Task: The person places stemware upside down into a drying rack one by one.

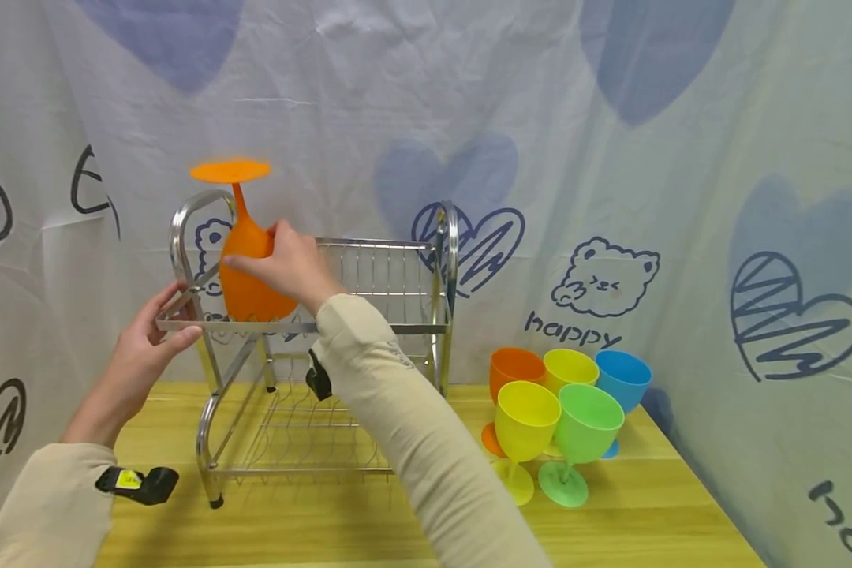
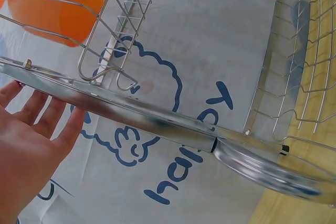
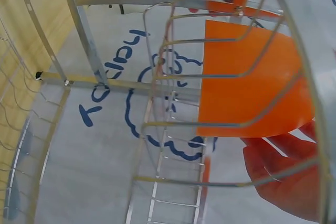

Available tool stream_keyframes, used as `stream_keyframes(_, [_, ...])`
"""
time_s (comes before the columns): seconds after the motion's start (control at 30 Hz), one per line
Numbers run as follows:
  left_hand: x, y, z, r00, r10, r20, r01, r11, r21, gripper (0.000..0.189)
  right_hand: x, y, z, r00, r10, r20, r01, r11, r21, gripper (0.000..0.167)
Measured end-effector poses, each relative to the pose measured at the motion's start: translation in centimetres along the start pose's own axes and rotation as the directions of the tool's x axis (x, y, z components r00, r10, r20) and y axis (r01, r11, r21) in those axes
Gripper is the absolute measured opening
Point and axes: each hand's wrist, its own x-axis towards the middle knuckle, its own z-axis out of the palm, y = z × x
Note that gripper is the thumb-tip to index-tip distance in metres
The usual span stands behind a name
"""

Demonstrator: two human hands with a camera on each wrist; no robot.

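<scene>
An orange plastic goblet [image 1: 252,296] stands upside down at the left end of the upper tier of a chrome two-tier dish rack [image 1: 412,328], its round foot uppermost. My right hand [image 1: 294,264] grips the bowl of it, thumb on the near side. In the right wrist view the bowl [image 3: 252,82] shows behind the basket wires, with the right hand [image 3: 286,174] below it. My left hand [image 1: 140,347] holds the upper tier's left front corner between thumb and fingers. Its fingertips rest along the metal side bar [image 2: 136,116] in the left wrist view.
To the right of the rack, a cluster of goblets stands upright on the wooden table [image 1: 653,521]: an orange one [image 1: 514,371], two yellow ones, a green one [image 1: 589,426] and a blue one [image 1: 625,379]. A printed cloth [image 1: 355,158] hangs close behind.
</scene>
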Motion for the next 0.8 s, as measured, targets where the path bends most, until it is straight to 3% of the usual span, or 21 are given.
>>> stream_keyframes(0.43, [-0.02,0.15,0.04,1.000,-0.004,-0.004,0.004,1.000,-0.020,0.072,0.06,0.75,0.91,0.996,0.072,0.058,-0.066,0.993,-0.097,0.057])
stream_keyframes(0.8, [0.03,0.09,0.07,1.000,0.003,-0.018,-0.003,1.000,-0.006,0.072,0.02,0.59,0.75,0.988,0.102,0.120,-0.091,0.992,-0.091,0.056])
